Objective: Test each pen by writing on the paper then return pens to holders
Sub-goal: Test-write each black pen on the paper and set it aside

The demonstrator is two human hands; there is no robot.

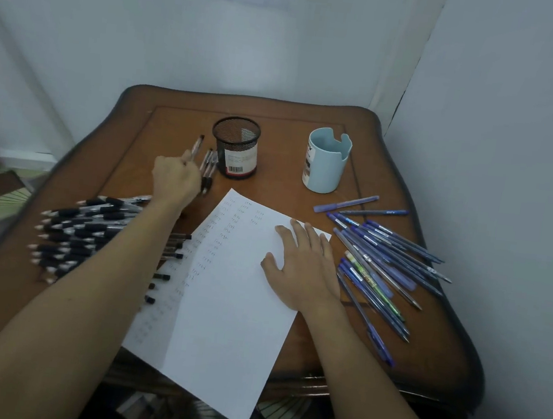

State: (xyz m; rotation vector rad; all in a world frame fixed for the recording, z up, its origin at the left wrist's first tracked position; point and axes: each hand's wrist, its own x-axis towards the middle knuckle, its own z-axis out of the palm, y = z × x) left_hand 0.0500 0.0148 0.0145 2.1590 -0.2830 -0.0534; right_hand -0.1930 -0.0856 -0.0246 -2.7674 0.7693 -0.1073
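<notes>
The left hand (176, 179) grips a black pen (195, 150), tip raised, just beside the black mesh holder (236, 156), whose white label bears a barcode; its text is too small to read. Three more pens (208, 170) lie against it. The right hand (301, 269) lies flat, fingers spread, on the paper (220, 323), which shows columns of a small word, apparently "test". The blue holder (327, 173) stands apart, its label unreadable. Black pens (83, 232) are heaped left, blue pens (387, 256) right, on the table (174, 128).

Bare table (280, 175) between mesh holder (234, 149) and blue holder (324, 166); black pens (86, 232) left, blue pens (383, 256) right.
</notes>
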